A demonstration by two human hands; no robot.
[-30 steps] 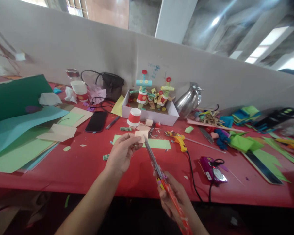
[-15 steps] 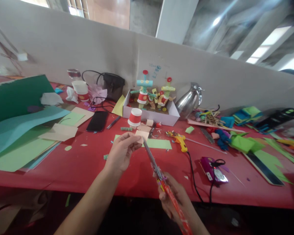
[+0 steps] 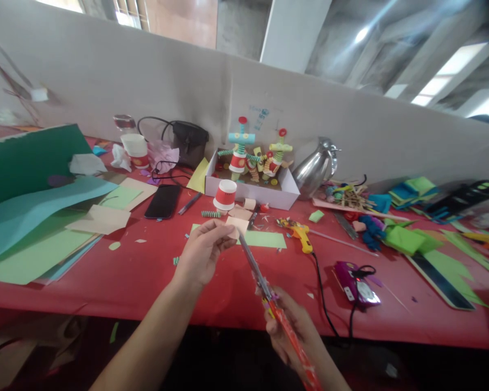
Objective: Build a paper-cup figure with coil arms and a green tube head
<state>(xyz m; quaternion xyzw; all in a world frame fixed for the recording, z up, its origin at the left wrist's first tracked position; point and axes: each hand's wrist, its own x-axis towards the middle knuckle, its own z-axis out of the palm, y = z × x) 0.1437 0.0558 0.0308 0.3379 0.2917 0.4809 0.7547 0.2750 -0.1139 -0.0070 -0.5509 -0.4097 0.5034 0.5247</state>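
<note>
My left hand (image 3: pixel 201 255) is closed in a pinch on a small tan paper piece (image 3: pixel 237 225), held up above the red table (image 3: pixel 146 282). My right hand (image 3: pixel 293 331) is wrapped round the red handles of a pair of scissors (image 3: pixel 264 288). The grey blades point up and left, and their tips meet the lower edge of the tan paper piece. Just beyond the paper stand a red-and-white paper cup (image 3: pixel 224 195) and a light green paper strip (image 3: pixel 261 239).
A white box (image 3: pixel 250 190) with paper-cup figures stands at the back, a steel jug (image 3: pixel 315 168) to its right. A phone (image 3: pixel 162 201), coloured paper sheets (image 3: pixel 32 217), a yellow glue gun (image 3: pixel 297 233) with cable, a purple tool (image 3: pixel 352 279) and green scraps (image 3: pixel 403 239) lie about.
Almost nothing differs. The tan paper piece and scissors have shifted very slightly, with the blade tips still at the paper's edge.
</note>
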